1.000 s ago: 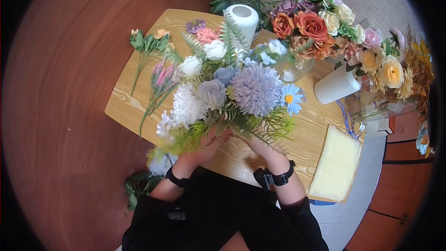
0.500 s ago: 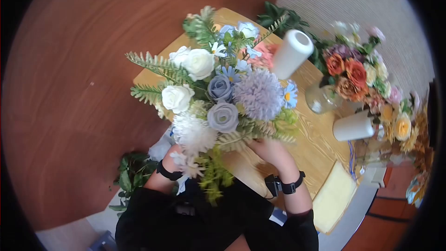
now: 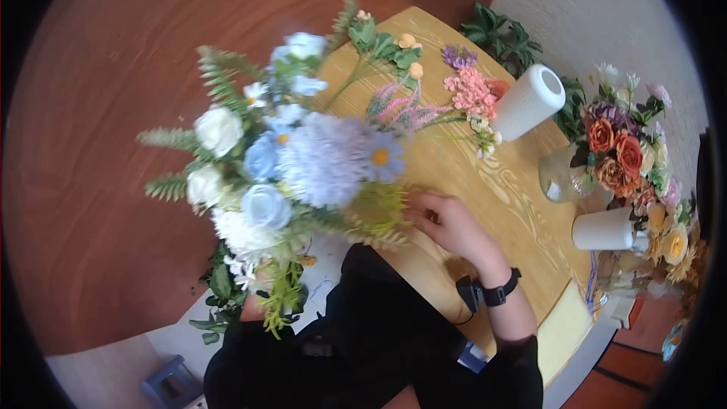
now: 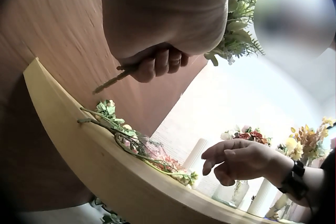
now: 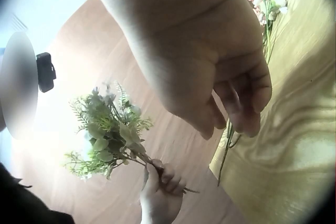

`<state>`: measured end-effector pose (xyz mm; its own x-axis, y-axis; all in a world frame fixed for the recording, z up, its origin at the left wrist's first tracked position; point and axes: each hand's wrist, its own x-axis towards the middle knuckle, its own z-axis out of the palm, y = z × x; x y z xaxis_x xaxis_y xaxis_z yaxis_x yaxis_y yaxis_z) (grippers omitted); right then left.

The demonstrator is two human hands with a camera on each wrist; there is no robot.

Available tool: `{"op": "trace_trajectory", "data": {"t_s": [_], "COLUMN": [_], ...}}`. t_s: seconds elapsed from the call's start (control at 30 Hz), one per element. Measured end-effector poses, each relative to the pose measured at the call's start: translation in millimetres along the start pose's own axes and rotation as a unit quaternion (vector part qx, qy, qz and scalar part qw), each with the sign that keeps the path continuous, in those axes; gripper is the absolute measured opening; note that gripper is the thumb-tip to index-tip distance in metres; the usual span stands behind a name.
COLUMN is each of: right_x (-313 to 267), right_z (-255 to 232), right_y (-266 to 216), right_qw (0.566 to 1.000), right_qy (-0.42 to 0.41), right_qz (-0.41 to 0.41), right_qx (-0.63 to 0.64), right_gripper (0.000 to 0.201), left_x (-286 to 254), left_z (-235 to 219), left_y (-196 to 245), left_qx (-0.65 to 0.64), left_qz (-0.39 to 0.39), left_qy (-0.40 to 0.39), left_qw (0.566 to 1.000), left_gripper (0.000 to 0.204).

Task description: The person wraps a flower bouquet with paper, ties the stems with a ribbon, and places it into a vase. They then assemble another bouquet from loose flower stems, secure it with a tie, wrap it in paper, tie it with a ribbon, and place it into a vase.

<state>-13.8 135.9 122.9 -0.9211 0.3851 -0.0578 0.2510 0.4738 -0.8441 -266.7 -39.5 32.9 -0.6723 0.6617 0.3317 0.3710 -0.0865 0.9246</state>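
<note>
My left hand (image 5: 163, 198) grips the stems of a bouquet of artificial flowers, with fingers wrapped round them and the stem ends (image 4: 110, 83) poking out below the fist. In the head view the bouquet (image 3: 318, 159) hides that hand. It mixes a lilac pompom bloom, blue and white roses, daisies and fern leaves, and is held up left of the table. My right hand (image 3: 450, 223) is empty, fingers loosely bent, above the near part of the wooden table (image 3: 500, 204). Pink flower sprigs (image 3: 397, 110) and a peach-flowered sprig (image 3: 379, 49) lie beyond it.
A white ribbed vase (image 3: 530, 102) stands at the table's back. To the right are a glass vase (image 3: 564, 174) of red and cream flowers and a white vase (image 3: 603, 229) lying tilted. A pale cloth (image 3: 564, 329) rests at the right edge. Green leaves (image 3: 219, 280) are low at left.
The bouquet has moved left off the table area with my left hand. My right hand has come away from the stems and now is apart from them. The head view has turned left.
</note>
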Motion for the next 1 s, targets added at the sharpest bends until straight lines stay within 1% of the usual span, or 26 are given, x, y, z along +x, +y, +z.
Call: {"op": "trace_trajectory", "data": {"t_s": [0.03, 0.07, 0.13, 0.23, 0.27, 0.3, 0.33, 0.4, 0.43, 0.5, 0.53, 0.6, 0.63, 0.7, 0.77, 0.8, 0.83, 0.87, 0.93, 0.97, 1.0], "right_x": [1, 4, 14, 26, 29, 31, 34, 42, 48, 60, 68, 89, 102, 134, 170, 188, 209, 229, 263, 274, 282], "right_z": [0, -1, -4, -4, -4, -4, -5, -8, -8, -8, -8, -4, 0, 10, 22, 30, 35, 39, 47, 51, 55], "right_y": [0, 1, 5, 12, 14, 16, 17, 16, 17, 18, 16, 6, 3, -3, -3, 1, 5, 4, 4, 9, 10], "right_qw": [1.000, 1.000, 1.000, 1.000, 1.000, 1.000, 1.000, 1.000, 1.000, 0.997, 0.997, 0.997, 0.997, 0.993, 0.995, 0.994, 0.993, 0.991, 0.991, 0.991, 0.982], "right_qy": [0.007, 0.001, -0.006, -0.019, -0.015, -0.012, -0.011, -0.004, -0.005, 0.038, 0.038, 0.052, 0.054, 0.085, 0.104, 0.109, 0.117, 0.129, 0.063, 0.069, 0.116], "right_qz": [0.012, 0.005, -0.006, 0.013, 0.003, -0.007, -0.001, 0.020, 0.022, 0.001, 0.004, -0.020, -0.018, -0.072, -0.010, -0.011, -0.014, -0.020, 0.119, 0.113, 0.064], "right_qx": [0.008, -0.006, -0.017, -0.008, -0.009, -0.011, -0.011, 0.010, 0.010, -0.066, -0.067, -0.044, -0.043, -0.037, -0.008, -0.018, -0.031, -0.033, -0.020, -0.021, -0.131], "right_gripper": [0.026, 0.026, 0.025, 0.025, 0.025, 0.026, 0.026, 0.024, 0.024, 0.022, 0.022, 0.021, 0.021, 0.022, 0.029, 0.033, 0.037, 0.037, 0.045, 0.045, 0.044], "left_x": [-25, -48, -68, -67, -66, -53, -41, -38, -37, -38, -40, -42, -42, -45, -47, -49, -49, -52, -56, -61, -62], "left_z": [-12, -24, -43, -52, -50, -42, -35, -40, -42, -47, -47, -47, -46, -46, -45, -42, -42, -42, -46, -49, -50], "left_y": [-3, -6, -12, -22, -26, 1, 31, 30, 28, 23, 19, 15, 18, 12, 13, 16, 14, 12, 13, 9, 2], "left_qx": [0.005, 0.008, 0.020, 0.039, 0.041, -0.056, -0.153, -0.162, -0.145, -0.105, -0.106, -0.063, -0.039, -0.049, -0.062, -0.072, -0.082, -0.090, -0.087, -0.102, -0.101], "left_qz": [0.003, 0.007, 0.022, 0.044, 0.051, 0.024, -0.004, -0.011, -0.008, -0.017, -0.019, -0.022, -0.027, -0.022, -0.014, -0.047, -0.054, -0.064, -0.059, -0.085, -0.080], "left_qy": [-0.007, -0.013, -0.008, 0.005, 0.006, 0.005, 0.007, 0.022, 0.039, 0.063, 0.062, 0.076, 0.076, 0.069, 0.063, 0.094, 0.105, 0.115, 0.085, 0.094, 0.094], "left_qw": [1.000, 1.000, 1.000, 0.998, 0.998, 0.998, 0.988, 0.986, 0.989, 0.992, 0.992, 0.995, 0.996, 0.996, 0.996, 0.992, 0.990, 0.987, 0.991, 0.987, 0.987], "left_gripper": [0.024, 0.024, 0.024, 0.025, 0.025, 0.028, 0.032, 0.031, 0.032, 0.033, 0.033, 0.034, 0.031, 0.030, 0.025, 0.027, 0.025, 0.023, 0.019, 0.011, 0.011]}}
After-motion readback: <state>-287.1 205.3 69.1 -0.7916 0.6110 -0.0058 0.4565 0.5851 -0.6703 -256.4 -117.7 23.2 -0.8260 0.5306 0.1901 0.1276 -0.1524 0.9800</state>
